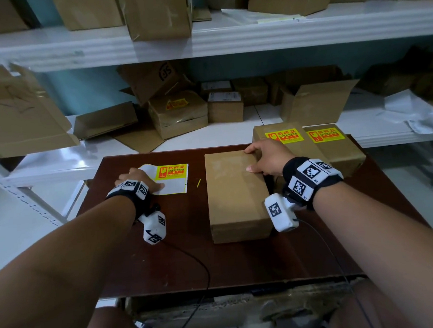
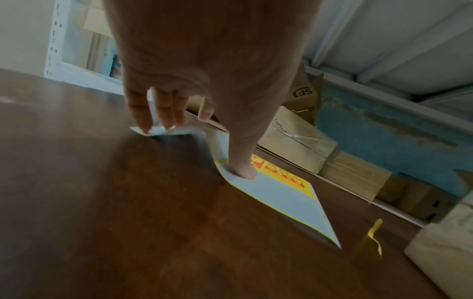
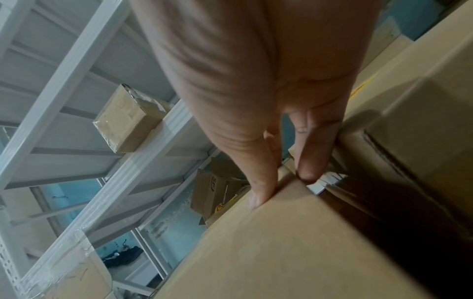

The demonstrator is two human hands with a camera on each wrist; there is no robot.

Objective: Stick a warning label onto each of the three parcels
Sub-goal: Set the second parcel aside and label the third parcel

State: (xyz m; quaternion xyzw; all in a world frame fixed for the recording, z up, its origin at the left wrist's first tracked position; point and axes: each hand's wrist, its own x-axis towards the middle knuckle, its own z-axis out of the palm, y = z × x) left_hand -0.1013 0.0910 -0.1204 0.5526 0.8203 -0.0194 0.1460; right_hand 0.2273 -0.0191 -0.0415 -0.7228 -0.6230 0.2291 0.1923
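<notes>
A plain brown parcel (image 1: 235,200) lies lengthwise in the middle of the dark table (image 1: 165,255). My right hand (image 1: 254,160) grips its far right corner, thumb on top and fingers over the edge (image 3: 282,187). Two parcels (image 1: 261,133) (image 1: 341,151) stand at the back right, each with a yellow warning label on top. To the left lies a white backing sheet (image 1: 173,186) with one yellow label (image 1: 171,171) on it. My left hand (image 1: 146,178) presses on it: thumb beside the label, fingers on the sheet's far edge, and the sheet (image 2: 281,194) bows up between them.
A thin yellow paper scrap (image 1: 198,182) lies between the sheet and the plain parcel. White shelves (image 1: 228,36) behind the table hold several cardboard boxes and loose flaps. Black cables (image 1: 198,263) from the wrist cameras trail over the table's near edge.
</notes>
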